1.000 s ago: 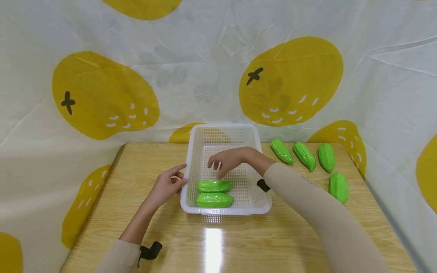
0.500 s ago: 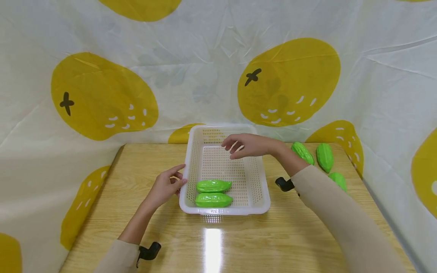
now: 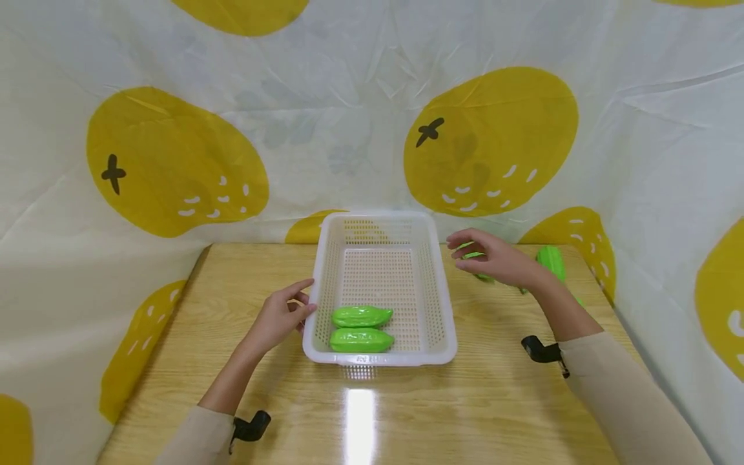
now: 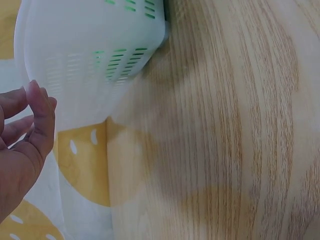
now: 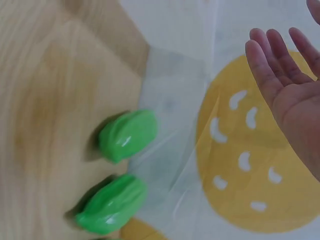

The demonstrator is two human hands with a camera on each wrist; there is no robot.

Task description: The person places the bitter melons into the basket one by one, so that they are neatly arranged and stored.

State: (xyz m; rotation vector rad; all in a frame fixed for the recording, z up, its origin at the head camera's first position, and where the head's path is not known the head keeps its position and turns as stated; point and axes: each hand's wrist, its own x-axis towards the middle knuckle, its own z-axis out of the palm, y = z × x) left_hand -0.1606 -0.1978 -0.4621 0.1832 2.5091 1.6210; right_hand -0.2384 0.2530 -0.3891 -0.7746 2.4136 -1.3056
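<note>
My left hand is at the left side of a white plastic basket, its fingertips right at the rim with fingers relaxed. Inside the basket, near its front, lie two shiny green ridged bitter melons, side by side. To the right of the basket, my right hand hovers with loosely spread fingers, holding nothing. It overlaps a bitter melon in the head view and hides most of it. The right wrist view shows the palm empty, with two bitter melons on the table away from it.
Another bitter melon lies at the back right of the wooden table, partly behind the right arm. A white cloth with yellow fruit prints hangs behind the table and along its sides.
My right hand has risen from over the melons in the basket and moved right, out past the rim, to above the table melons. The left hand stays at the rim.
</note>
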